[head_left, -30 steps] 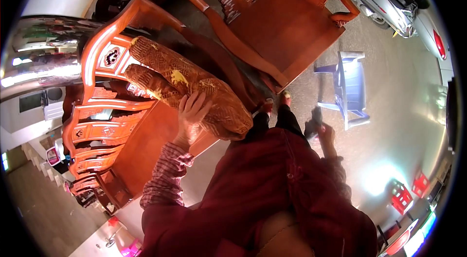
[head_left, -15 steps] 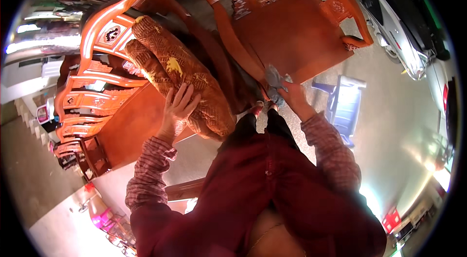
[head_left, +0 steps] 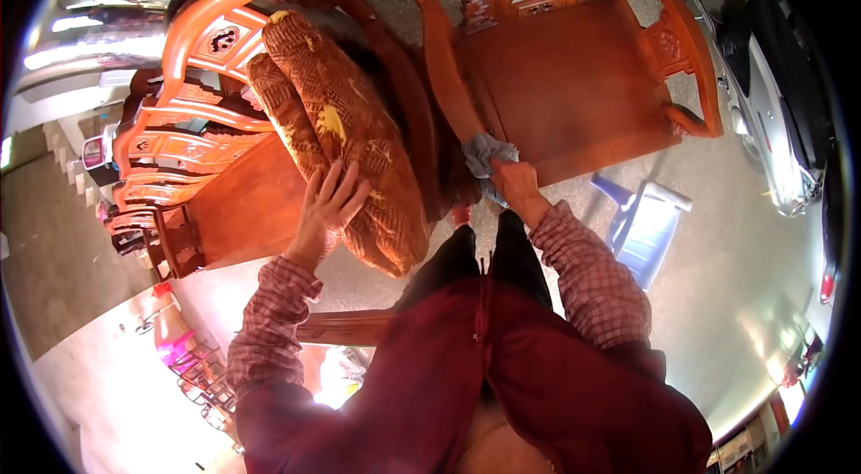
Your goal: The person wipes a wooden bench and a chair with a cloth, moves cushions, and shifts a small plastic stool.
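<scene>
A folded brown-and-yellow patterned cushion point(head_left: 354, 129) stands on the seat of a carved wooden bench point(head_left: 242, 196) at the left. Flat against its near side lies my left hand point(head_left: 334, 203), fingers spread. A bunched grey-blue cloth point(head_left: 486, 153) is gripped in my right hand point(head_left: 520, 185). That cloth touches the front end of the armrest point(head_left: 448, 70) of a carved wooden chair, whose broad reddish-brown seat point(head_left: 565, 88) spreads to the right. My fingertips on that side are partly hidden by the cloth.
On the floor at the right lies a blue plastic stool point(head_left: 647, 227). A parked scooter point(head_left: 776, 106) stands at the far right. At the far left is a large shiny metal cylinder point(head_left: 108, 34). A wooden table edge point(head_left: 345, 328) shows beside my left hip.
My right hand has brought the cloth slightly leftward, against the armrest's front end. My left hand stays on the cushion. The whole view has shifted a little.
</scene>
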`<state>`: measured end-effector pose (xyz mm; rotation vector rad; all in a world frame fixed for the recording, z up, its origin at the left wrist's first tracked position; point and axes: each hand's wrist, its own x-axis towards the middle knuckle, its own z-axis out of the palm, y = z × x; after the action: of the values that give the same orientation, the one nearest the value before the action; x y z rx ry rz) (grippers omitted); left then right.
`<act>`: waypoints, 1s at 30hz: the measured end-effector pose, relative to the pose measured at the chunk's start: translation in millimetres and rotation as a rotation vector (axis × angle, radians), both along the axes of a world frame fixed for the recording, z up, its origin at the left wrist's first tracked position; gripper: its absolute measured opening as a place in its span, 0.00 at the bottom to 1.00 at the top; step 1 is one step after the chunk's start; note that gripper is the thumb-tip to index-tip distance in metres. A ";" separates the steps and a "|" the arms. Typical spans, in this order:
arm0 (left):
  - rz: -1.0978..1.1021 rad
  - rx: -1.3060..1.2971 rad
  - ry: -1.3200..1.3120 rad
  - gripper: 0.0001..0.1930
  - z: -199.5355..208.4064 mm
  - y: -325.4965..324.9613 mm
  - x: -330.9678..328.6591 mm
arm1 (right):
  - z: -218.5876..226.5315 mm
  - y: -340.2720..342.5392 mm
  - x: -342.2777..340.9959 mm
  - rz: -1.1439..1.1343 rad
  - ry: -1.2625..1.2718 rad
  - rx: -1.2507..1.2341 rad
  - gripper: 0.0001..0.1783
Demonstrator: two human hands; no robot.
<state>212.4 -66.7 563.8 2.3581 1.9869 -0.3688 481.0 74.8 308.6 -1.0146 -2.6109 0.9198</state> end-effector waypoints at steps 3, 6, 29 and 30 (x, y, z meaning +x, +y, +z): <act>0.002 0.020 -0.013 0.25 -3.2 1.8 -2.4 | -2.0 -2.2 -7.4 -0.002 -0.100 0.005 0.12; 0.020 0.040 -0.072 0.24 -5.0 1.8 -4.8 | -4.4 0.1 -12.7 0.016 -0.067 -0.029 0.12; 0.022 0.234 -0.162 0.11 -29.3 -13.4 -28.2 | -29.9 282.3 -272.5 -0.146 -0.165 0.282 0.11; 0.023 0.185 -0.155 0.14 -28.5 -16.3 -28.0 | -23.8 281.6 -278.4 -0.126 -0.165 0.282 0.11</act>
<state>184.5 -83.0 535.4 2.3802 2.0546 0.0002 202.6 356.4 284.8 -1.2021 -2.6698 0.4396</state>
